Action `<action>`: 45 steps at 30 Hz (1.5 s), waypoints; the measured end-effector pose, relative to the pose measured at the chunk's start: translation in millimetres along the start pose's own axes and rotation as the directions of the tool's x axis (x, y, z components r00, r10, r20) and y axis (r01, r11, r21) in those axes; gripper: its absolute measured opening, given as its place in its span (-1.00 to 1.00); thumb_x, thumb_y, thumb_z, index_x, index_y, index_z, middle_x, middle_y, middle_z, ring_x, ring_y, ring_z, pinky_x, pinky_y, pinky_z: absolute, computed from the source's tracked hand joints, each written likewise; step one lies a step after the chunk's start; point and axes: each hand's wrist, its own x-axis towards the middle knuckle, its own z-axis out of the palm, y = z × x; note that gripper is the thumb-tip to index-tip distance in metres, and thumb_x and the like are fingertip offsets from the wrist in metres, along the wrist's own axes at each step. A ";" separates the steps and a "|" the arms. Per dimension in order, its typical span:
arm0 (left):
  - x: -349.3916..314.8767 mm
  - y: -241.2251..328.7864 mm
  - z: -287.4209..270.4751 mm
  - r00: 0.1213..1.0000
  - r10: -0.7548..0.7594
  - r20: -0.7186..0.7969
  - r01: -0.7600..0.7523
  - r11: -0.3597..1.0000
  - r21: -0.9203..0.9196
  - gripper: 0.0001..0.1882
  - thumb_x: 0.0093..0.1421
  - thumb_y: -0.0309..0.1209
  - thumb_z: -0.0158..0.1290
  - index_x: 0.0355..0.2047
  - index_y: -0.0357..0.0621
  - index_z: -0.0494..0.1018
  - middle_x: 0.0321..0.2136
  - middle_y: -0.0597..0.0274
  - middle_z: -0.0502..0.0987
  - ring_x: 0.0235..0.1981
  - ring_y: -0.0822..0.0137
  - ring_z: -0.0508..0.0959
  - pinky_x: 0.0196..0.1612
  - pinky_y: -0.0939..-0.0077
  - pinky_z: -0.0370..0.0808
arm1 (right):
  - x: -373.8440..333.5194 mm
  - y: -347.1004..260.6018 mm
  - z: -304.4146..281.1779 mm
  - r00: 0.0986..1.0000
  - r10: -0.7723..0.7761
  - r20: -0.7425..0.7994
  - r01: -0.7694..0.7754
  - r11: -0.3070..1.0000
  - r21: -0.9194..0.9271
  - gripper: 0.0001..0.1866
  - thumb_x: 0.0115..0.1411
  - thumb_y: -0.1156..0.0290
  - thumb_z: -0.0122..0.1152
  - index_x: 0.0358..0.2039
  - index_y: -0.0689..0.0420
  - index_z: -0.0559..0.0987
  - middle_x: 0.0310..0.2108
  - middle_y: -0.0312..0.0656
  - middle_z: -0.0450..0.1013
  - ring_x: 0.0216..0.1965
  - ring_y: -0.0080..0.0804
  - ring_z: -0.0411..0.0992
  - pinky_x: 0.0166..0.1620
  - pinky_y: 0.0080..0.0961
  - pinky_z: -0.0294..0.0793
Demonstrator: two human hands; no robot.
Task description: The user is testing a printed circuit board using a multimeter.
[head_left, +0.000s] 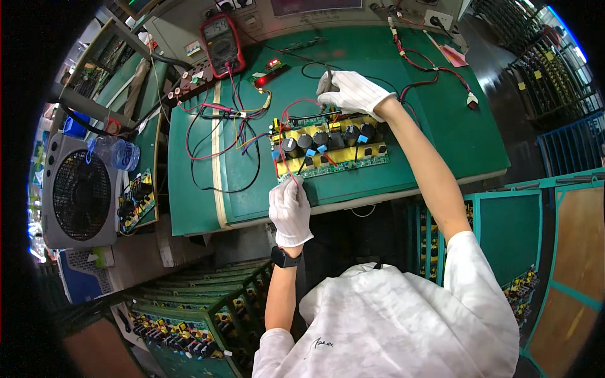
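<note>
A circuit board [337, 153] with black round capacitors, yellow parts and small blue parts lies on the green bench mat [441, 151]. At the board's near left corner, my left hand [290, 211], in a white glove, is closed with its fingers together. It pinches a thin red wire [283, 151] that runs up across the board's left end. Over the far edge, my gloved right hand [356, 94] is wrapped round a dark, slim handheld tool [324, 83] pointing down toward the board. The glove hides part of the tool, so its exact kind is unclear.
Behind the board on the left stand a red multimeter [222, 45] and a small lit board [270, 74]. Loose test leads [217, 110] tangle left of the board; a red-black cable [435, 68] lies at right. A fan [82, 189] and board racks [189, 315] flank the bench.
</note>
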 end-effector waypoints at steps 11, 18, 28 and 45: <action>0.1 6.1 -6.0 0.999 0.036 -0.018 -0.037 0.997 -0.071 -0.71 0.10 -0.65 0.26 -0.16 -0.12 0.56 -0.30 0.13 0.60 -0.29 0.07 0.61 -0.22 0.23 0.60 | 7.7 35.2 15.4 0.989 -0.134 -0.058 0.131 0.990 -0.042 -0.55 0.13 0.06 0.14 -0.43 0.28 0.60 -0.44 0.27 0.49 -0.39 0.19 0.49 -0.24 0.02 0.44; -8.7 14.5 -19.6 1.000 -0.010 0.028 0.012 0.997 -0.080 -0.66 0.05 -0.67 0.28 -0.15 -0.15 0.54 -0.21 0.11 0.63 -0.19 0.05 0.64 -0.11 0.26 0.61 | 1.4 -8.9 0.0 0.987 0.139 0.078 -0.150 0.977 0.151 -0.61 0.09 0.14 0.20 -0.40 0.30 0.58 -0.56 0.02 0.46 -0.54 -0.26 0.39 -0.40 -0.20 0.40; 7.4 -3.2 -13.4 1.000 -0.003 -0.005 0.003 1.000 -0.012 -0.71 0.11 -0.65 0.23 -0.15 -0.10 0.56 -0.28 0.10 0.62 -0.26 0.04 0.62 -0.18 0.25 0.60 | 21.7 -21.4 6.5 0.962 0.268 0.044 -0.263 0.875 0.406 -0.63 0.19 0.09 0.26 -0.29 0.19 0.67 -0.41 -0.24 0.55 -0.38 -0.53 0.41 -0.37 -0.36 0.49; -4.8 4.4 -7.7 1.000 -0.010 0.015 0.011 0.995 -0.099 -0.67 0.05 -0.64 0.26 -0.15 -0.14 0.56 -0.26 0.09 0.61 -0.22 0.00 0.62 -0.15 0.21 0.61 | 18.4 27.8 37.2 0.996 -0.051 -0.068 0.056 0.996 0.073 -0.56 0.18 0.07 0.22 -0.37 0.30 0.59 -0.40 0.22 0.51 -0.28 0.05 0.56 -0.18 -0.15 0.44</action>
